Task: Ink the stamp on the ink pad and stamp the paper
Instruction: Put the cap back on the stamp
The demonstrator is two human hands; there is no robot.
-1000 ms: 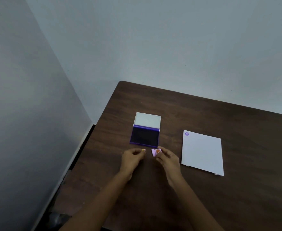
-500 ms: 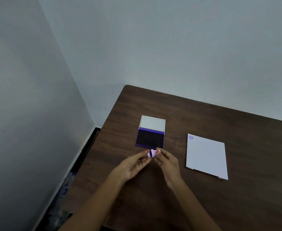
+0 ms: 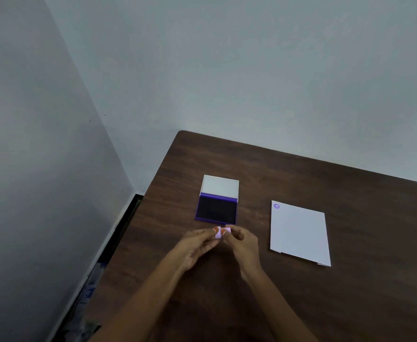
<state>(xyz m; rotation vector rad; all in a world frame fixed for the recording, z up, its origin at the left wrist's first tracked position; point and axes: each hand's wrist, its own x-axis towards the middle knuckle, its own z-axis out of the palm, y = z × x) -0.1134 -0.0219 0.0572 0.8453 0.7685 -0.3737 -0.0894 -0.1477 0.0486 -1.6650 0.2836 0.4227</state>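
Bare table (image 3: 350, 292) around — ink pad (image 3: 216, 210) ahead

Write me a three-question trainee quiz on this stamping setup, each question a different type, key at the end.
1. True or false: the lid of the purple rectangular ink pad is shut.
2. Where on the white paper sheet is the purple stamp mark? A) far-left corner B) centre C) near-right corner
3. Fill in: the small pale pink stamp is pinched between the left hand and the ____ hand, above the dark brown wooden table.

Key: 1 false; 2 A; 3 right.
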